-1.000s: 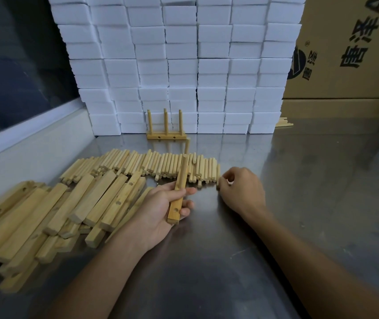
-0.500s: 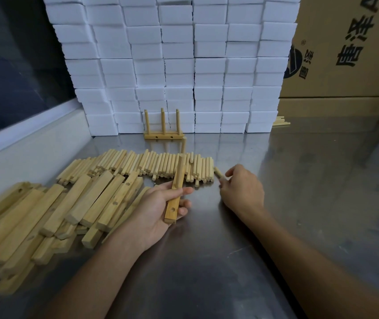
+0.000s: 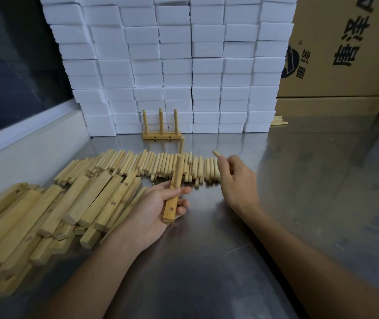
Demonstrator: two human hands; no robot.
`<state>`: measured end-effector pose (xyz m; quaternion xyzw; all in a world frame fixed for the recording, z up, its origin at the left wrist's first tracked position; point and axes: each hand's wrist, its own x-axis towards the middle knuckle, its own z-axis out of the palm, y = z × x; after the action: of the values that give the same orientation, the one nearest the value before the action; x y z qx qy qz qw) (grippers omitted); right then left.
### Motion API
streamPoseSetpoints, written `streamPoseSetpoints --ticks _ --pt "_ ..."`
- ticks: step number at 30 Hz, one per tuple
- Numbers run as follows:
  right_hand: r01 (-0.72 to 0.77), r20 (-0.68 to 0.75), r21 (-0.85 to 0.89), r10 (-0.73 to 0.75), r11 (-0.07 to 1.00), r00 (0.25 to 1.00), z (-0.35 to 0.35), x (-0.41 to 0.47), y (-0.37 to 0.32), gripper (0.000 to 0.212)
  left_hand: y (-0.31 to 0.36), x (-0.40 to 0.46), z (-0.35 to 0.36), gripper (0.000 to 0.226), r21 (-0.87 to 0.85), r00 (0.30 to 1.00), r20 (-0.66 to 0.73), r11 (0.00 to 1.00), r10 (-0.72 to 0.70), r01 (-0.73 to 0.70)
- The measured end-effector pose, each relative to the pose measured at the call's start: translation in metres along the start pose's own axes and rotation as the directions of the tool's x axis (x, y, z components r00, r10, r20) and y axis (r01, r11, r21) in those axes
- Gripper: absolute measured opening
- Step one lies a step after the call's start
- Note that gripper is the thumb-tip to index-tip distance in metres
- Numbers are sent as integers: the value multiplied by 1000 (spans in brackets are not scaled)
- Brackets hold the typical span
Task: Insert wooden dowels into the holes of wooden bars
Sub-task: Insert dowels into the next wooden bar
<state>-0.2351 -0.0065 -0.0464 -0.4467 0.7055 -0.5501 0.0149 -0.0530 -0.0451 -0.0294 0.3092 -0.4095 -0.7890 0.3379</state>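
The left hand [image 3: 154, 210] grips 1 wooden bar [image 3: 173, 192], fingers curled around it. The right hand [image 3: 237, 180] pinches 1 dowel [image 3: 216, 153] above the dowel row [image 3: 151, 164].

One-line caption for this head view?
Left hand holds a holed bar; right hand lifts a dowel.

Pale wood bars [image 3: 87, 203], glossy metal table [image 3: 207, 261]

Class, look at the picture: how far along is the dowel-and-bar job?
Done: one finished bar stands by the white blocks with three dowels upright. In hand: the left hand holds an empty bar; the right hand holds a dowel. Left: the piled bars and loose dowels.
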Motion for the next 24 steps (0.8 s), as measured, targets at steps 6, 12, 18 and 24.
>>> streamPoseSetpoints --ticks 6,12,18,24 --pt "18 -16 -14 -19 1000 1000 0 1 3 62 1 -1 0 32 -14 1000 5 1000 -7 7" --pt "30 12 -9 -30 1000 999 -1 0 1 64 2 -1 0 34 -65 1000 13 998 -6 7" --pt "64 52 -17 -63 998 997 0 -1 5 46 2 -1 0 29 -105 999 3 994 -32 32" --pt "11 92 39 -15 999 996 4 2 7 10 2 -1 0 25 -127 999 -9 991 -48 46"
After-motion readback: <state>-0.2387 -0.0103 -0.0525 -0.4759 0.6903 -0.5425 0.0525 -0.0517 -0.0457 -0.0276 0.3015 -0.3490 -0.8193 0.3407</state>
